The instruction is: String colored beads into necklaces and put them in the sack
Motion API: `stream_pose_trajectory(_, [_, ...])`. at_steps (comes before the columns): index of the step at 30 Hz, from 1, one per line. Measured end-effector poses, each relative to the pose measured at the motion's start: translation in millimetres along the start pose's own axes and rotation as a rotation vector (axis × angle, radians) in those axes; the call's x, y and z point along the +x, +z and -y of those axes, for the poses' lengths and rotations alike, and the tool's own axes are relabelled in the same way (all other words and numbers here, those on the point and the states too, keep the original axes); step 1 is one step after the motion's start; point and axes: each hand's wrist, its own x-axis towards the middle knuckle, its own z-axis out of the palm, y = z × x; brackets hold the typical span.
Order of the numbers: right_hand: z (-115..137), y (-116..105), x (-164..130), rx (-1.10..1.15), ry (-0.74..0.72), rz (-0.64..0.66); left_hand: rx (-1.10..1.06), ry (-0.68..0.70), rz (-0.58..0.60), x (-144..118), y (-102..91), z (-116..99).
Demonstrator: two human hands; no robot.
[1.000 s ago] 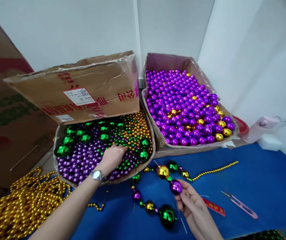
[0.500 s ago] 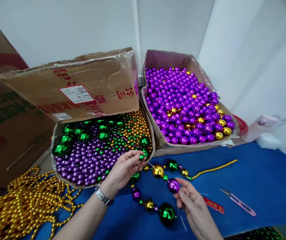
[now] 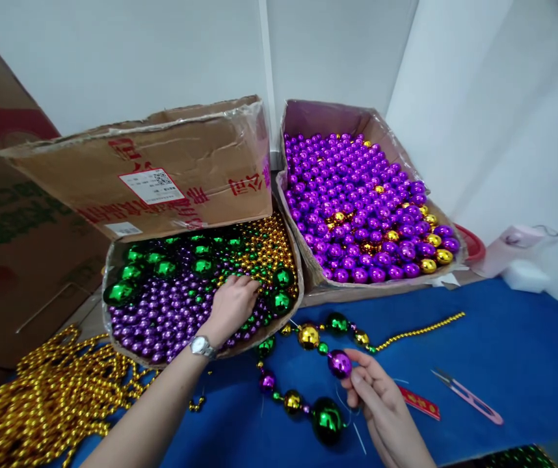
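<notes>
My left hand [image 3: 234, 304], with a watch on the wrist, reaches into the near carton [image 3: 300, 296] of loose beads. Its fingers are bent together over small green and gold beads [image 3: 233, 276]; whatever the tips pinch is hidden. My right hand [image 3: 374, 393] is closed on a shiny purple bead [image 3: 339, 364] threaded on a beaded strand. That strand carries large gold [image 3: 309, 336], green [image 3: 328, 420] and purple balls with small beads between them, curving over the blue cloth. A thin white thread [image 3: 294, 322] sticks out by the large gold ball.
A second carton [image 3: 303, 263] holds purple and gold balls at the back right. Gold bead strands [image 3: 39, 403] lie heaped at the left. Pink-handled thread snips [image 3: 474, 398] and a red packet [image 3: 420, 403] lie right of my right hand. A raised carton flap [image 3: 201, 162] stands behind the beads.
My left hand has left the strand's thread end, where it held a small green bead, and moved up and left into the loose beads. My right hand stays on the purple bead.
</notes>
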Motion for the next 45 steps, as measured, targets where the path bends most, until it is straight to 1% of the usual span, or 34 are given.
stream_pose_trajectory(3, [2,1,-1,-0.004,0.001,-0.008,-0.021,0.044,0.054,8,9.2,-8])
stream_pose_trajectory(5, [3,1,-2,0.0,0.0,-0.014,-0.038,0.046,0.069,13,11.6,-8])
stream_pose_trajectory(9, [4,-3,-2,0.008,-0.003,-0.048,-0.104,0.068,0.103,16,4.6,2])
stream_pose_trajectory(12, [4,-4,-2,0.016,0.009,-0.037,-0.155,0.122,0.163,8,-5.3,7])
stream_pose_trajectory(15, [5,-2,-1,0.031,0.025,-0.019,-0.176,0.189,0.218,-6,-14.1,6])
stream_pose_trajectory(18, [6,0,-1,0.03,0.014,-0.016,-0.12,0.231,0.222,-15,-18.8,3])
stream_pose_trajectory(20, [5,1,-1,0.02,0.014,-0.01,-0.075,0.21,0.211,-17,-17.6,1])
stream_pose_trajectory(22, [3,2,0,0.018,0.015,-0.006,-0.063,0.166,0.201,-14,-11.5,-2])
stream_pose_trajectory(26, [-1,3,0,0.027,0.003,-0.023,-0.092,0.098,0.182,-7,10.2,-11])
stream_pose_trajectory(28, [-2,2,0,0.02,-0.001,-0.031,-0.132,0.063,0.169,-4,18.1,-14])
stream_pose_trajectory(30, [-1,0,-1,0.012,-0.003,-0.03,-0.195,0.024,0.15,-3,19.5,-15])
stream_pose_trajectory(33, [3,-2,-3,0.012,-0.002,-0.033,-0.303,-0.04,0.106,-4,9.0,-15])
stream_pose_trajectory(34, [4,-2,-3,0.011,0.001,-0.035,-0.366,-0.062,0.094,-6,3.5,-16])
stream_pose_trajectory(35, [4,-2,-3,0.01,0.004,-0.036,-0.492,-0.099,0.088,-8,-2.3,-17])
stream_pose_trajectory(36, [5,-1,-2,0.008,0.008,-0.034,-0.684,-0.157,0.092,-11,-8.0,-20])
stream_pose_trajectory(39, [5,3,0,-0.009,0.009,-0.026,-1.455,-0.415,0.183,-21,-21.0,-33])
stream_pose_trajectory(40, [5,5,1,-0.017,0.001,-0.023,-1.654,-0.492,0.223,-25,-23.6,-38])
stream_pose_trajectory(41, [5,6,2,-0.025,-0.01,-0.018,-1.775,-0.54,0.256,-28,-25.4,-43])
stream_pose_trajectory(42, [5,6,2,-0.032,-0.02,-0.016,-1.85,-0.565,0.277,-30,-26.4,-47])
stream_pose_trajectory(45, [5,6,1,-0.041,-0.033,-0.012,-1.937,-0.573,0.294,-34,-26.7,-56])
